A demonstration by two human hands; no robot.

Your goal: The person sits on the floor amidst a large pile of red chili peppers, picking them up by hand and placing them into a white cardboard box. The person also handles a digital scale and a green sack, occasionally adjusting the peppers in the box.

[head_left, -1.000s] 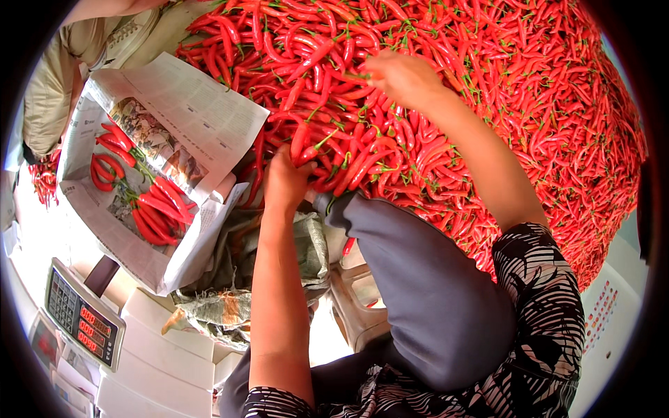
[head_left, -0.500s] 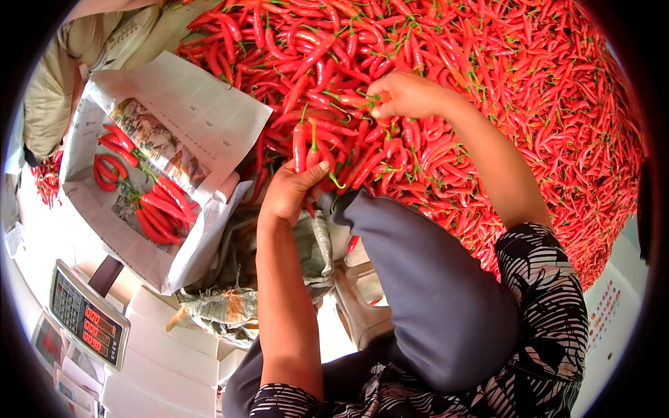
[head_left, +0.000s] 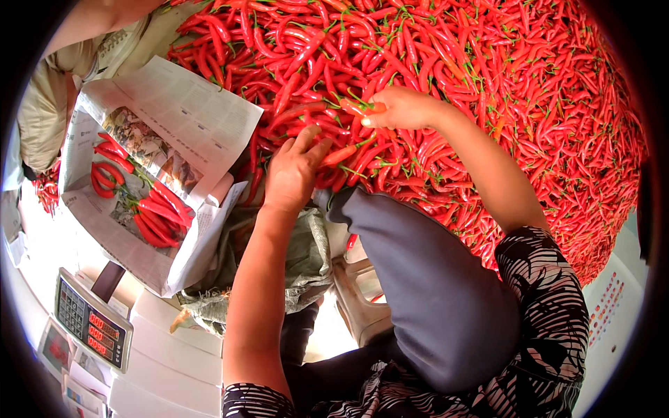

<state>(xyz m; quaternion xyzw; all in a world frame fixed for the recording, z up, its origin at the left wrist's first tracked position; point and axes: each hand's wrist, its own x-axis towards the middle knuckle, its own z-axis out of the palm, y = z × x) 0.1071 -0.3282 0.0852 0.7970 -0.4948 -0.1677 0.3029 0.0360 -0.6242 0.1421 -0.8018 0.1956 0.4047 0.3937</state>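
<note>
A huge heap of red chili peppers [head_left: 488,76] with green stems fills the upper right. My right hand [head_left: 397,108] rests on the heap, fingers pinched on one red chili [head_left: 359,108]. My left hand [head_left: 293,171] lies at the heap's near edge with fingers curled around a red chili [head_left: 341,155]. To the left stands a box lined with newspaper [head_left: 174,118], with several red chilies [head_left: 157,212] lying inside.
A digital scale [head_left: 90,320] with a red display sits at lower left on white boxes [head_left: 167,362]. A green woven sack [head_left: 306,251] lies under my left arm. Another person's beige sleeve [head_left: 49,104] shows at upper left. My grey-clad knee [head_left: 432,292] is in front.
My right hand has drawn back toward me across the heap and closed on a chili. My left hand shifted slightly and took hold of a chili at the heap's edge.
</note>
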